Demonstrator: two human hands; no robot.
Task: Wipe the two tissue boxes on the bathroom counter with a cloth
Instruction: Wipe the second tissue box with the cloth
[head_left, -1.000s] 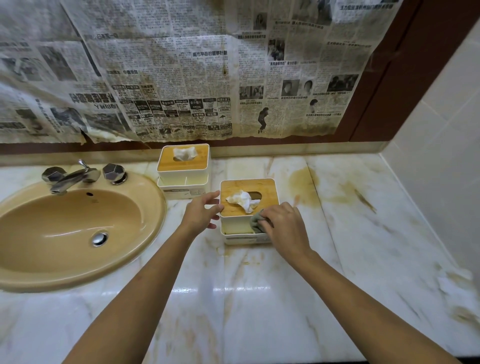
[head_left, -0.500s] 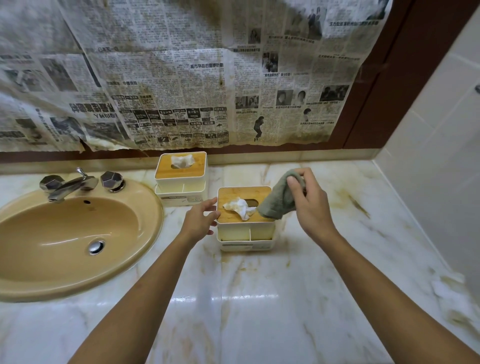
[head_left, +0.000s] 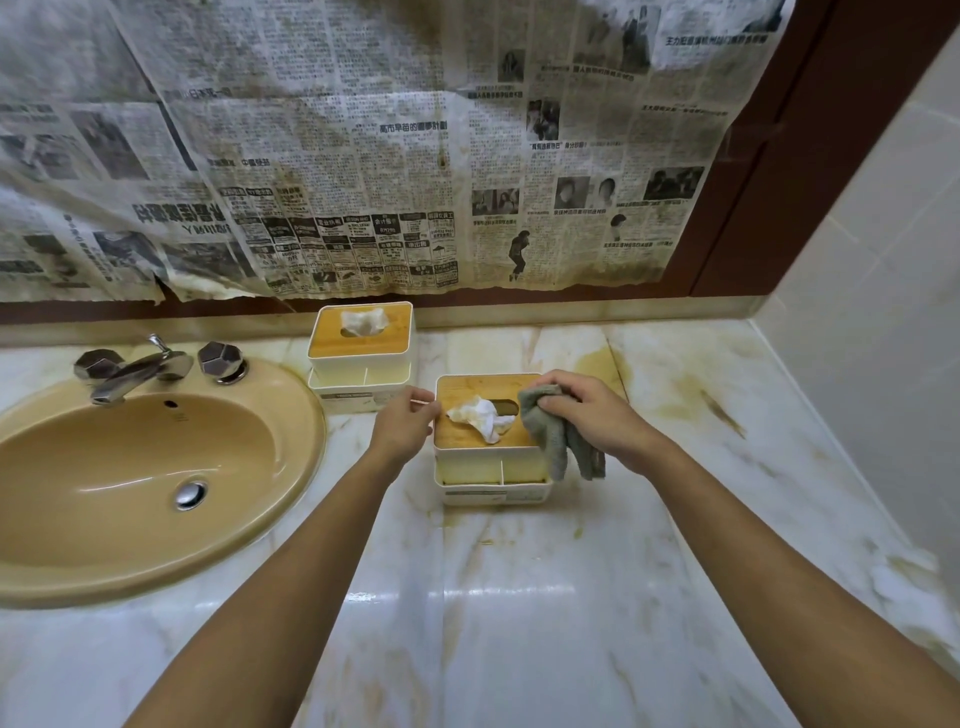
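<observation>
Tissue boxes sit right of the sink (head_left: 130, 467) on the marble counter (head_left: 519, 597): the far tissue box (head_left: 361, 358) is at the back edge and the near tissue box (head_left: 467, 467) stands nearer the middle. The right hand (head_left: 587, 415) clutches a grey cloth (head_left: 550, 431) on the bamboo lid's right end. The left hand (head_left: 402, 428) braces the left rim, though I cannot tell if it clasps. The box is probably light plastic, apt to slide on glossy stone, so hold the walls. Its right wall is hidden, and the base label is unreadable.

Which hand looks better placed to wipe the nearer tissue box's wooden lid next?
The right hand: it grips the grey cloth, draped over the right edge of the nearer tissue box. The left hand merely holds the box's left side.
</observation>
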